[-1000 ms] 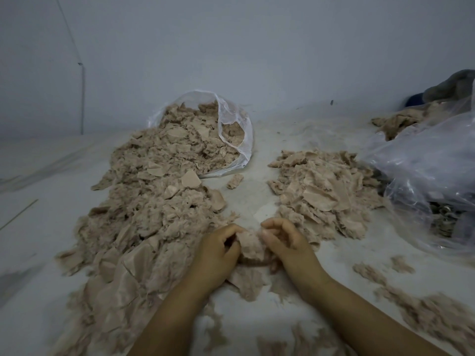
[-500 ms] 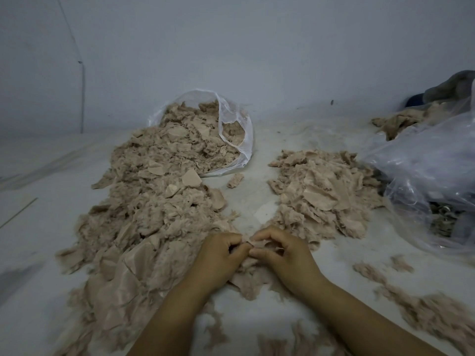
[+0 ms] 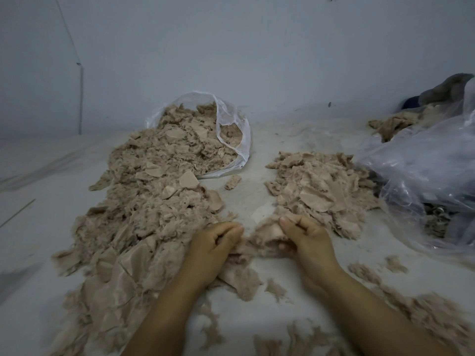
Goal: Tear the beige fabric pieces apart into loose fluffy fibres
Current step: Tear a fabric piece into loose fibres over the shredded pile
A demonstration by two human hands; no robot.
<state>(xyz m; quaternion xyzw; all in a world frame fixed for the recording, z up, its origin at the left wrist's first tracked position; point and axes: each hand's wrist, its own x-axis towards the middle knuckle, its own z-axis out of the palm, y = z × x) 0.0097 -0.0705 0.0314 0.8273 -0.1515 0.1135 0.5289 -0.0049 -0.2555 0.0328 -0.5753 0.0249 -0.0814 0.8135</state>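
Left hand and right hand grip one beige fabric piece.

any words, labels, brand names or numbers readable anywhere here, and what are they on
None: no text, label, brand or number can be read in this view.
The clear plastic bag spilling beige fabric pieces carries no visible print.
The crumpled clear plastic sheet on the right shows only glare and folds.
The wall has small dark specks, not letters.
Something dark under that plastic at the right edge is too blurred to tell.
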